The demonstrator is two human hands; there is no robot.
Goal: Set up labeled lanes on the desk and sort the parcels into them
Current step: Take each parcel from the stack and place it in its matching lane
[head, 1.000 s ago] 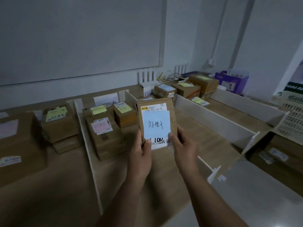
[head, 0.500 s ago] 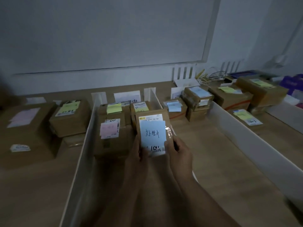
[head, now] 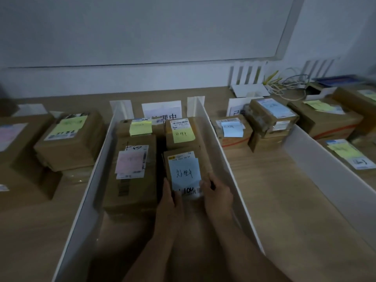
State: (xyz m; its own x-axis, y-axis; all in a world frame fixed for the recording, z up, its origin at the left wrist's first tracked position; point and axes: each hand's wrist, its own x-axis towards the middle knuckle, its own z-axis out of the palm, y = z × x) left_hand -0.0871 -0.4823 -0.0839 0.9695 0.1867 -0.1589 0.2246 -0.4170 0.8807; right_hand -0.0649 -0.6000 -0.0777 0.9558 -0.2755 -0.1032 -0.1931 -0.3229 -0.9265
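Note:
A small brown parcel [head: 184,169] with a pale blue handwritten note on top sits low in the middle lane, between two white dividers [head: 89,192] [head: 225,165]. My left hand [head: 169,202] grips its near left corner and my right hand [head: 215,192] grips its near right corner. Directly behind it stands a parcel with a yellow note [head: 183,133]. To its left lies a larger parcel with a pink note [head: 132,176]. A white lane label card [head: 161,109] stands at the lane's far end.
Left lane holds stacked parcels [head: 69,137], one with a green note. Right lane holds parcels with blue notes [head: 234,129] [head: 270,117]. A third divider [head: 329,176] separates further parcels [head: 325,119] at far right. Cables [head: 284,84] and a white rack [head: 247,78] lie by the wall.
Both hands carried the blue-noted parcel forward and down into the middle lane, behind the yellow-noted box. My view swung left toward this lane.

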